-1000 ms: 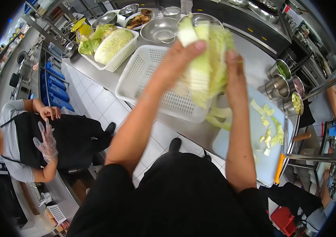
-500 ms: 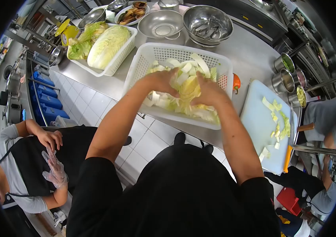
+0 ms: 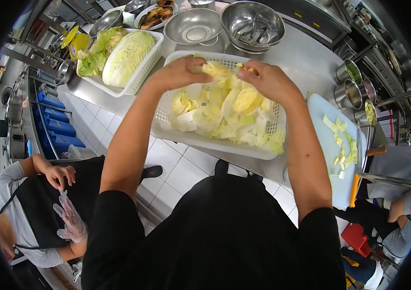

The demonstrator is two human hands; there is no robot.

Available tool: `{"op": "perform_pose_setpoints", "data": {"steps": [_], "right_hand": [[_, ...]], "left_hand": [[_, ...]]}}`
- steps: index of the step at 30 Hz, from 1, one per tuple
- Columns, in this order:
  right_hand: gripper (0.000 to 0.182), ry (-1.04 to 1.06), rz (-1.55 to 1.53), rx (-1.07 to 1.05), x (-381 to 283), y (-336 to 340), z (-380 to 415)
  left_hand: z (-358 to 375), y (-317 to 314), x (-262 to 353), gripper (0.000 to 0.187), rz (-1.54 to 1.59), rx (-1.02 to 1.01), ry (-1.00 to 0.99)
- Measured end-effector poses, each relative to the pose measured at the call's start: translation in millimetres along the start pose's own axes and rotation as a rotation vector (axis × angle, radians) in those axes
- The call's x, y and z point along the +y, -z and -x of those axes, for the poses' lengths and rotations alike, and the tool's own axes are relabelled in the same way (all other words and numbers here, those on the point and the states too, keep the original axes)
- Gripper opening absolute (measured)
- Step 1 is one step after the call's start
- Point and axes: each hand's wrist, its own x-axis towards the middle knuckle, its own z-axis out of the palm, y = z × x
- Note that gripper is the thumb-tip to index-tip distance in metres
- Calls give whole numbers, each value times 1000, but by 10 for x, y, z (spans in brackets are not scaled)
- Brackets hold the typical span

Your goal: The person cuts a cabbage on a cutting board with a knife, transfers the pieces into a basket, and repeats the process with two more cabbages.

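Note:
Cut cabbage pieces (image 3: 229, 116) fill a white perforated basket (image 3: 159, 123) on the steel counter. Over the basket's far part, my left hand (image 3: 184, 73) is closed on yellow cabbage (image 3: 217, 72), its fingertips at the left side of the leaves. Opposite it, my right hand (image 3: 266, 79) has thumb and fingers bent together on a small yellow piece. The right forearm hides part of the basket's right side. To the right, a pale blue cutting board (image 3: 319, 116) carries chopped cabbage strips (image 3: 343, 145) beside a knife.
At the left stands a second white basket (image 3: 142, 75) with a whole cabbage (image 3: 127, 58). Steel bowls (image 3: 253, 24) and a colander (image 3: 192, 26) line the back. Small pots (image 3: 348, 96) are at the right. A co-worker with a gloved hand (image 3: 71, 220) is at the lower left.
Both hands have risen from the middle of the cabbage to the basket's far side and moved apart, with yellow leaves between them. The cabbage pieces have shifted. The co-worker's hands stay close together.

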Motion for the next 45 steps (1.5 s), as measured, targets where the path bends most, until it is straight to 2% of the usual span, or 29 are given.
{"op": "perform_pose_setpoints", "data": {"steps": [2, 5, 8, 11, 14, 15, 17, 18, 20, 21, 24, 25, 27, 29, 30, 33, 36, 38, 39, 40, 41, 42, 43, 44, 45], "right_hand": [[55, 49, 239, -79, 127, -23, 32], [47, 135, 534, -265, 225, -536, 105], [40, 124, 504, -76, 142, -935, 92], [38, 4, 364, -117, 117, -895, 68], [43, -69, 372, 6, -38, -539, 127], [49, -94, 383, -58, -139, -426, 189], [49, 52, 308, 6, -21, -557, 211], [49, 124, 272, 33, 55, -641, 198], [45, 389, 167, 299, 205, -738, 54], [44, 519, 100, 422, 165, -764, 9], [45, 152, -213, 82, -163, -494, -118], [44, 172, -336, 106, -220, -429, -93], [43, 313, -396, 218, -247, -359, -141], [43, 445, -499, 322, -314, -315, -128], [42, 424, -444, 331, -324, -291, -136], [42, 321, -296, 336, -364, -275, -129], [49, 156, -136, 306, -453, -356, -91], [54, 41, 17, 265, -434, -499, -116], [59, 42, 2, 355, -181, -857, -267], [62, -35, 133, 208, -202, -863, -157], [55, -46, 208, 112, -229, -775, 35], [44, -43, 300, 101, -162, -882, 71], [34, -71, 330, 126, 44, -1186, -71], [28, -104, 516, 25, 128, -1402, -108], [27, -91, 368, 7, 147, -1398, 56]], "left_hand": [[10, 116, -73, 68, -287, -12, -118], [-40, -209, -97, 62, -448, -159, -27], [-174, -631, 60, 60, -661, -252, 158], [32, -647, -54, 51, -542, -117, -49], [186, -676, -52, 51, -822, -140, 9], [190, -740, -120, 53, -786, -88, 5], [118, -845, -292, 56, -723, 27, -14], [109, -777, -282, 54, -585, 67, -12], [41, -553, -275, 51, -308, 144, -3], [6, -443, -260, 41, 76, 80, 56], [5, -255, -22, 35, 420, 60, -193], [38, -253, 76, 34, 523, 84, -231], [97, -247, 220, 32, 729, 126, -306], [116, -198, 267, 29, 730, 104, -335], [112, -181, 293, 28, 729, 88, -351], [127, -225, 375, 28, 610, 170, -237], [167, -290, 380, 38, 64, 363, -125], [316, -303, 403, 45, -209, 362, -91], [307, -302, 274, 44, -347, 320, -40], [241, -326, 10, 43, -504, 293, -33], [196, -352, -142, 44, -573, 181, 4], [303, -411, -394, 59, -589, 177, -187], [306, -523, -419, 73, -680, 60, -127], [295, -717, -470, 72, -696, 53, -246], [245, -876, -477, 72, -715, 55, -351]]}}
